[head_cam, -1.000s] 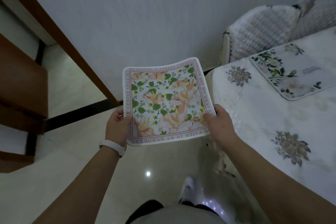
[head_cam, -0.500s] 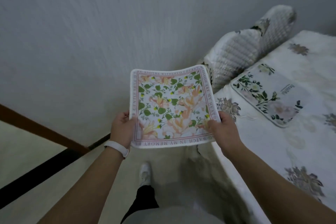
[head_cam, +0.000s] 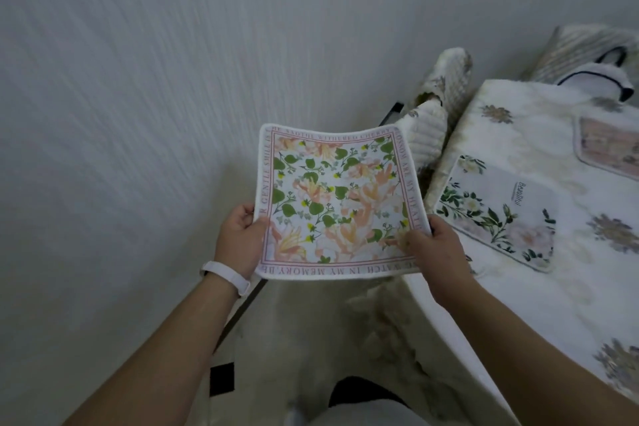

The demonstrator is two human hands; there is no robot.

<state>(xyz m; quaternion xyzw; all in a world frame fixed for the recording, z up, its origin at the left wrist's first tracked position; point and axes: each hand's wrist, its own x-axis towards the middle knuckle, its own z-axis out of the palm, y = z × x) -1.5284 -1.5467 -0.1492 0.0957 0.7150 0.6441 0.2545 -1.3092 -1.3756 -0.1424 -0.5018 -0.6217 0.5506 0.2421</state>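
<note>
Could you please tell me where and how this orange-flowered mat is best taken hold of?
By its two side edges near the lower corners, one hand from each side. The orange-flowered mat is a thin, limp square that bows between the left hand and the right hand, so thumbs on top and fingers beneath at opposite edges probably keep it spread flat.

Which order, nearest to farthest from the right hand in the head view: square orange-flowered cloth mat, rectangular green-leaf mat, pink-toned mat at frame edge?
1. square orange-flowered cloth mat: gripped by the right hand at its near right corner.
2. rectangular green-leaf mat: flat on the white tablecloth, just right of that hand.
3. pink-toned mat: farther back, at the frame's right edge.
</note>
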